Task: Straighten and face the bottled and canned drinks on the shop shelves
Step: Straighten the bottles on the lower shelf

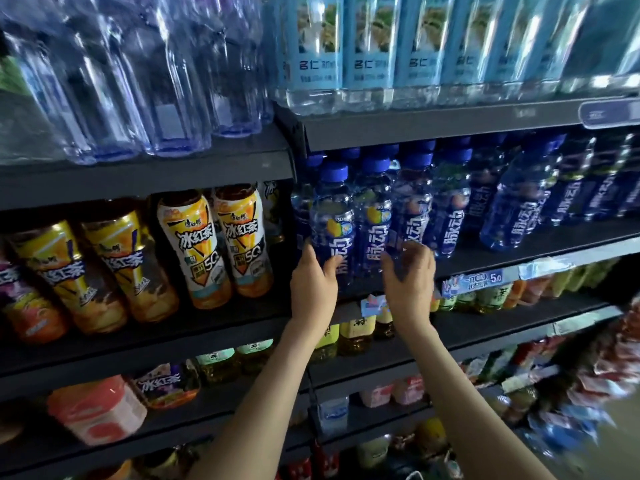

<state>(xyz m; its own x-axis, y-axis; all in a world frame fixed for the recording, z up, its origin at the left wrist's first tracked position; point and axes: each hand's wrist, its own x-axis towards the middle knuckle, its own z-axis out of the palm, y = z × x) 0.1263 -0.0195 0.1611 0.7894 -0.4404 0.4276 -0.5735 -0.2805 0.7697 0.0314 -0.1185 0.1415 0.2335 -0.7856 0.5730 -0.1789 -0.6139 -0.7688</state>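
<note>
My left grip (313, 277) was wrapped round the lower body of the clear blue plastic bottle with a blue screw cap (333, 209), thumb on one side and fingers on the other. This bottle was at the left end of the front row. My right grip (408, 277) was half curled, fingertips at the foot of the neighbouring blue bottles (412, 209); I could not tell whether it had hold of one.

The bottle stood upright on the dark metal shelf (464, 263), touching its neighbour, label nearly facing me. I judged it full, so fairly heavy, with a thin springy wall and a slick film label. Low on the body seemed the steadiest place to turn it.

In the bay to the left stood yellow-and-white iced-tea bottles (194, 251). On the shelf above were pale-blue-labelled water bottles (367, 46).
</note>
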